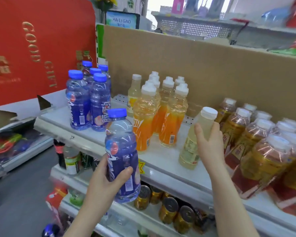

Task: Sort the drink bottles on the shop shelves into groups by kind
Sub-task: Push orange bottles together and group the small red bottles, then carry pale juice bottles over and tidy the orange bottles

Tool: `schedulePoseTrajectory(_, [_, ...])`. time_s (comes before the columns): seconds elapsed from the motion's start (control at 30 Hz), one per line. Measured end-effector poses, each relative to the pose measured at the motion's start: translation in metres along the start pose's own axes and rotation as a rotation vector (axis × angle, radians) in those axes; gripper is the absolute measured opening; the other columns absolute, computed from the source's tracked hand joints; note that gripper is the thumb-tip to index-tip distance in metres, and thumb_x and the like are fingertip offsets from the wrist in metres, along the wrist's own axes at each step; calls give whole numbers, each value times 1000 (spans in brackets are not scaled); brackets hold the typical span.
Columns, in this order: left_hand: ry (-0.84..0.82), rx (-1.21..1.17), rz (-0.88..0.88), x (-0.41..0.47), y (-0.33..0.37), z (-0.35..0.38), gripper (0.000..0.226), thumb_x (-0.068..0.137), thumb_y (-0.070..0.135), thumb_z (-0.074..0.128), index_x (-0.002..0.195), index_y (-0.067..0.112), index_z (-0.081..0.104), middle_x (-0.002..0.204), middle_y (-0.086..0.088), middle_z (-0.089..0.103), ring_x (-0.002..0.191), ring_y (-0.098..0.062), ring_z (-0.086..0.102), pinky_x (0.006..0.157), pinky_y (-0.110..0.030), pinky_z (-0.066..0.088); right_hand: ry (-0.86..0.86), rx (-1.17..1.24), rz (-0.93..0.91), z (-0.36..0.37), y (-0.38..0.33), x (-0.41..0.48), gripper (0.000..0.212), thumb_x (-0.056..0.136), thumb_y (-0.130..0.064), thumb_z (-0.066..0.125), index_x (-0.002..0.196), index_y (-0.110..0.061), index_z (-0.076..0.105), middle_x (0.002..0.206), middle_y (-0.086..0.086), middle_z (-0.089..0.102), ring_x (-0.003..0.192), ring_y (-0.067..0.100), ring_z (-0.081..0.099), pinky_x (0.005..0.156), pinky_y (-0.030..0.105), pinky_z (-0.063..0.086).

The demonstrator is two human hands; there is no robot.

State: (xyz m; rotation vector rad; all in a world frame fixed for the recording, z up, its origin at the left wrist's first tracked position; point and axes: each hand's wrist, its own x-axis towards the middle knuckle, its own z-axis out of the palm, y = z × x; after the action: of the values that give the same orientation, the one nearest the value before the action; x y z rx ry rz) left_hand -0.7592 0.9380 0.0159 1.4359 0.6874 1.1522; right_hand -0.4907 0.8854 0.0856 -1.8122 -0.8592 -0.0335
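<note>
Evidently mid-sort, the left hand (108, 178) wraps a ribbed, clear-plastic blue-capped bottle (121, 151) at lower centre, off the shelf (159, 160), likely bound for its blue group (85, 103) at left. Right of centre, the right hand (208, 142) grips a smooth pale bottle (189, 148), tilted, its base apparently on the shelf.

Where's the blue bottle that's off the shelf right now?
Head view, lower centre: the left hand grips the blue bottle before the shelf edge, left of the orange bottles.

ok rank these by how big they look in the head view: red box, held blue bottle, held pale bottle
1. red box
2. held blue bottle, though it is nearest the camera
3. held pale bottle
</note>
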Motion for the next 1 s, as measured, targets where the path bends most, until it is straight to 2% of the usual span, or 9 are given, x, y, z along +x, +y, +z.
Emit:
schedulePoseTrajectory(0.13, [18,20,6,-7,8,1,64,62,54,74,119,28,60,107,11,74,98,-7,70,80,-23,54,23,146,-61,4,-12,-22,31,98,-49,54,120,-28,52,117,1,59,106,21,59,92,52,52])
schedulePoseTrajectory(0.27, [180,105,88,17,20,-20,56,61,48,78,112,31,59,104,15,72,95,-3,69,81,-19,52,48,227,-153,7,-36,-39,23,100,-45,55,118,-31,52,116,0,58,103,16,58,85,40,51])
schedulePoseTrajectory(0.4, [288,157,145,73,27,-54,70,64,51,81,124,29,53,124,2,64,112,-16,64,96,-44,53,40,268,-188,19,-61,-52,20,94,-55,52,109,-41,53,112,-4,60,104,16,59,83,39,51])
schedulePoseTrajectory(0.5, [284,235,157,114,24,-67,74,69,41,80,132,21,47,131,-5,57,118,-19,58,103,-43,47,68,289,-176,35,-72,-61,33,93,-55,52,115,-32,56,109,-5,62,102,16,60,84,43,53])
schedulePoseTrajectory(0.6, [290,349,170,146,8,-66,72,79,18,80,138,4,42,135,-16,48,123,-22,47,102,-22,34,129,305,-173,49,-79,-68,35,92,-56,53,115,-30,56,109,-6,63,103,16,62,86,46,54])
schedulePoseTrajectory(0.63, [305,384,175,154,1,-64,72,80,15,79,139,1,40,135,-19,46,126,-25,44,102,-21,31,143,309,-169,52,-79,-69,37,91,-58,53,116,-31,57,110,-7,64,104,16,62,87,47,54])
schedulePoseTrajectory(0.73, [298,435,180,165,-12,-51,80,84,16,76,147,0,30,143,-20,37,136,-31,33,111,-35,30,184,298,-157,60,-79,-73,45,90,-63,52,119,-30,57,112,-6,64,106,19,62,89,54,53])
schedulePoseTrajectory(0.8, [292,456,204,169,-21,-40,81,87,16,73,150,2,24,147,-19,32,138,-29,30,110,-31,27,201,288,-158,64,-80,-74,48,89,-64,52,119,-28,57,112,-3,63,105,20,62,89,56,53])
schedulePoseTrajectory(1.0, [302,433,189,191,-31,-25,83,89,13,70,152,1,17,154,-18,24,143,-30,23,115,-34,24,210,265,-161,69,-81,-75,46,88,-65,52,117,-29,57,111,-3,63,104,16,62,88,52,53])
